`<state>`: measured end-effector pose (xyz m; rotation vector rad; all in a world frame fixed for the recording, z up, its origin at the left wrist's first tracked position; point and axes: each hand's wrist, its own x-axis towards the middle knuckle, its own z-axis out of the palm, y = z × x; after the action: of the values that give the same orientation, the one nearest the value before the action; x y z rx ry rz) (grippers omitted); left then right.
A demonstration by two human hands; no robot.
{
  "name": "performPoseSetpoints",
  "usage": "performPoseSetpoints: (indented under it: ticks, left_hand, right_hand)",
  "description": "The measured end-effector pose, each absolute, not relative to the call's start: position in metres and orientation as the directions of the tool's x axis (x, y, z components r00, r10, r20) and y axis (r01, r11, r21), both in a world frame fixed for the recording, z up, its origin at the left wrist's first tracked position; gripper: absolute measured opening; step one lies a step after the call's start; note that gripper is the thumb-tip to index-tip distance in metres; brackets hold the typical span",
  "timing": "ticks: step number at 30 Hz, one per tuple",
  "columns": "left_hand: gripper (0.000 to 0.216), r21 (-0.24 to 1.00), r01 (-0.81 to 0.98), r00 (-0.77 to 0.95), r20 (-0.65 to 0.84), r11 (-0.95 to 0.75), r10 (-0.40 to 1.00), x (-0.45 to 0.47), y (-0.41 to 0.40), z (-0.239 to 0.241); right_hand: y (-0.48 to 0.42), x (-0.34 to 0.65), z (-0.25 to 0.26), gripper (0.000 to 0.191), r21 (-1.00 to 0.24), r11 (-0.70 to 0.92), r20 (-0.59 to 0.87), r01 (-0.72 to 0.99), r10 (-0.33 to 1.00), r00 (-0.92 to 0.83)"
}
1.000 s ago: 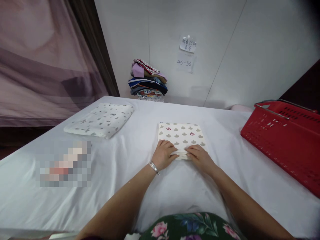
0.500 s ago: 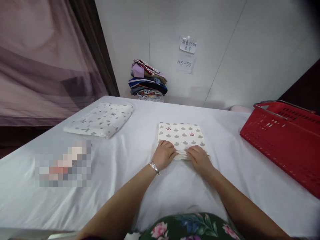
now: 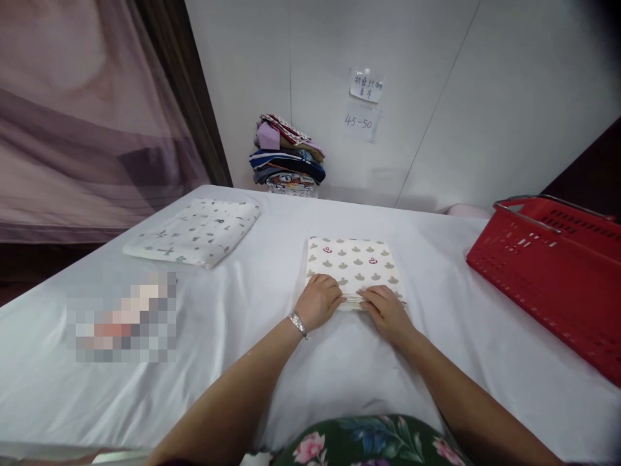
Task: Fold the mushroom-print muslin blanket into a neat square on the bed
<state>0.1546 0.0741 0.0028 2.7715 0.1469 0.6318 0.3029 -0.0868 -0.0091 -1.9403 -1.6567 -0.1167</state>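
Where the white sheet-covered table runs closest to the person, a folded cream cloth printed with rows of grey-brown motifs and two red ones lies flat, a little right of the table's middle. Both hands are on its near edge. The left hand covers the near-left corner, its fingers curled down and closed over the stacked layers of the fold. The right hand sits just beside it on the near-right part of the same edge, fingers bent in the same narrow grip, fingertips almost meeting those of the left hand (the thumbs are hidden under the knuckles). The far half of the cloth is uncovered and smooth.

A slim silver wristband circles the left wrist. Along the bottom of the view shows a dark green garment with pink flowers.

To the left, well apart from the hands, a second folded white cloth with scattered grey prints rests near the table's far-left corner. A red plastic basket with slotted walls and a metal handle stands at the right edge. Behind the table, against the pale wall, is a stack of folded colourful clothes, with two small handwritten paper notes stuck on the wall to its right. A pinkish sheer curtain hangs on the left.
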Motion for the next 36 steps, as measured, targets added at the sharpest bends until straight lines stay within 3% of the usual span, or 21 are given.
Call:
performPoseSetpoints:
  ticks: [7,20,25,30,33,36]
  left_hand:
    - [0.021,0.334,0.027,0.908,0.386,-0.942,0.162,0.154,0.077,-0.002]
    - [0.012,0.34,0.014,0.914,0.376,-0.94,0.15,0.154,0.079,-0.001]
    - [0.017,0.394,0.003,0.9,0.4,-0.919,0.174,0.153,0.079,-0.002]
    - [0.026,0.37,0.023,0.873,0.445,-0.929,0.199,0.154,0.077,-0.001]
    - [0.034,0.341,0.058,0.867,0.448,-0.938,0.216,0.154,0.076,0.0]
    - [0.037,0.336,0.095,0.86,0.447,-0.937,0.247,0.154,0.076,-0.002]
  right_hand:
    - [-0.087,0.306,-0.009,0.029,-0.306,-0.035,0.398,0.951,0.903,0.161]
    - [-0.095,0.311,-0.017,0.024,-0.236,-0.038,0.493,0.971,0.856,0.153]
    - [-0.097,0.308,-0.014,0.027,-0.262,-0.059,0.441,0.963,0.881,0.174]
    - [-0.097,0.309,0.002,0.028,-0.279,-0.056,0.436,0.959,0.882,0.178]
    - [-0.095,0.308,0.006,0.032,-0.216,-0.064,0.439,0.974,0.885,0.155]
    - [-0.097,0.304,-0.005,0.045,-0.133,-0.016,0.316,0.991,0.947,0.058]
